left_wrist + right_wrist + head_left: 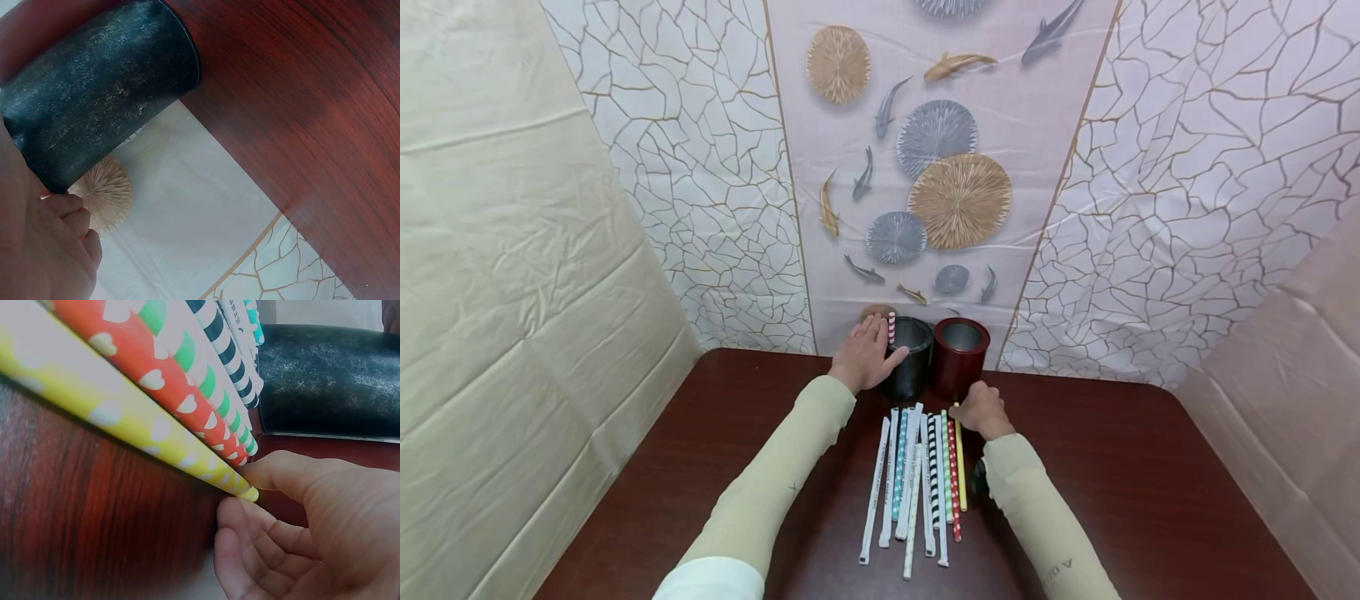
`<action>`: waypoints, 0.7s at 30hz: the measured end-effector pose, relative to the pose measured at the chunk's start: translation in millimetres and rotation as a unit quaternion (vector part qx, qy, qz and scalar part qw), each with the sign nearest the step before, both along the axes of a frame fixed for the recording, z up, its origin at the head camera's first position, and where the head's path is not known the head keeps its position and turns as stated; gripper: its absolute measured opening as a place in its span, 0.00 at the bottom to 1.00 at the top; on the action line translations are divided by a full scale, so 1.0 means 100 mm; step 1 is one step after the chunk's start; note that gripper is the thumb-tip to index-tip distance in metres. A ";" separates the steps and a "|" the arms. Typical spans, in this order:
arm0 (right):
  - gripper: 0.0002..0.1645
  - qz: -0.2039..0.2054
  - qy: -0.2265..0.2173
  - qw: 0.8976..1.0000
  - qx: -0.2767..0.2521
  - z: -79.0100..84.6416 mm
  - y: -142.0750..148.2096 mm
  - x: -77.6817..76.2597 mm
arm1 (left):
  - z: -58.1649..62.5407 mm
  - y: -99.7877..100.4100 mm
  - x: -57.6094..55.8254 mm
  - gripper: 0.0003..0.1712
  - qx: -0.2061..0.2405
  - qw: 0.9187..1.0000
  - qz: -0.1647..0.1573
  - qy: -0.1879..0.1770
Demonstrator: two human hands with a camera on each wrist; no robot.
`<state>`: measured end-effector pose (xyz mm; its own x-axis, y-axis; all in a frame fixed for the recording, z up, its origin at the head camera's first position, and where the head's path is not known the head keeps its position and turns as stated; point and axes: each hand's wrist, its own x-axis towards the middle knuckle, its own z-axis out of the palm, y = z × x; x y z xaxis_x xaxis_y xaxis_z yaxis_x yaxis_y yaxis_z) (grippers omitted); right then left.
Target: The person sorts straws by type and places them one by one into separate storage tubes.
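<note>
My left hand is at the rim of a black cup, its thumb across the near side and its fingers at the far side. A pink-and-white striped straw stands upright at the cup's left rim, beside those fingers. In the left wrist view, curled fingertips touch the rim of the black cup. With thumb and forefinger, my right hand pinches the far end of a yellow straw with pale spots. In the right wrist view, the yellow straw's tip shows between them.
A dark red cup stands right against the black one. Side by side on the brown table lie paper-wrapped straws and patterned ones, among them a red straw with white hearts. A patterned cloth wall rises behind the table.
</note>
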<state>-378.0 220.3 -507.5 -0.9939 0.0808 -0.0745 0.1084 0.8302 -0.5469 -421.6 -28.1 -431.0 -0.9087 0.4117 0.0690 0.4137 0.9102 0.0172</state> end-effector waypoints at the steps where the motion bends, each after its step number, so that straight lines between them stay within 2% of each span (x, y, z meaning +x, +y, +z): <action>1: 0.16 0.000 0.000 1.000 -0.001 0.00 0.00 0.00 | 0.00 0.00 0.00 0.49 0.001 1.000 0.000 0.000; 10: 0.17 0.000 -0.007 1.000 -0.025 0.04 0.03 0.06 | 0.00 0.00 0.00 0.49 0.002 1.000 -0.005 0.008; 21: 0.17 0.011 0.006 1.000 -0.022 0.15 0.08 0.09 | 0.01 0.00 0.02 0.49 -0.001 1.000 -0.007 0.007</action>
<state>-369.4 228.7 -492.7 -0.9963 0.0563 -0.0654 0.0840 0.8069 -0.5847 -420.1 -28.2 -429.7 -0.9021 0.4240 0.0803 0.4261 0.9046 0.0104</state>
